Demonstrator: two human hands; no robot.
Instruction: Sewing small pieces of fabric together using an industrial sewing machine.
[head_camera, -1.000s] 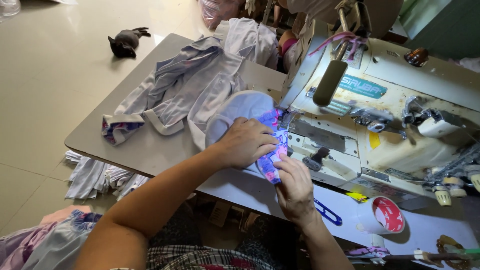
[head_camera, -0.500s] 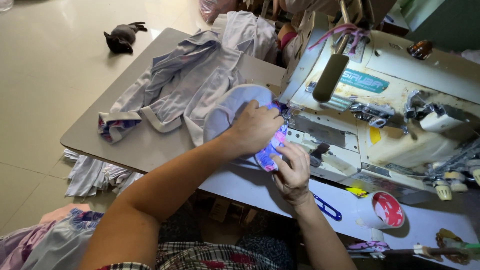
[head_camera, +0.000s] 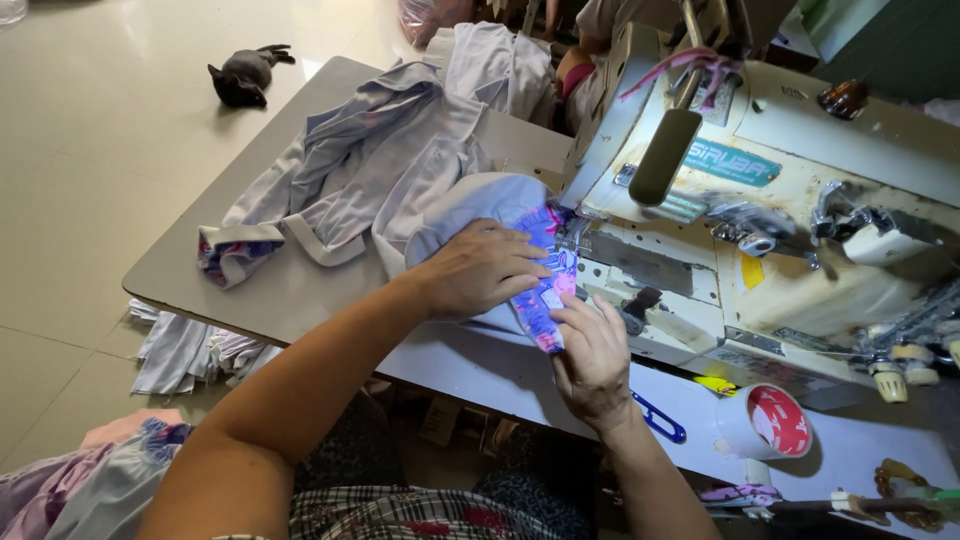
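Beside the sewing machine (head_camera: 760, 230), the left hand (head_camera: 480, 270) is pressing flat, ungrasping, on pale cloth (head_camera: 470, 205); the right hand (head_camera: 592, 350) is pinching its patterned edge (head_camera: 545, 290) near the counter (head_camera: 290, 290) front, piled garments (head_camera: 380, 150) crowding behind.

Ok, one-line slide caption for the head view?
Left hand presses pale fabric flat while right hand guides its pink-blue trim at the sewing machine.

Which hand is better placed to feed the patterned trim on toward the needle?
Probably the right hand: its fingertips pinch the patterned trim close to the sewing machine. The left hand lies flat on the pale fabric, only holding it down.
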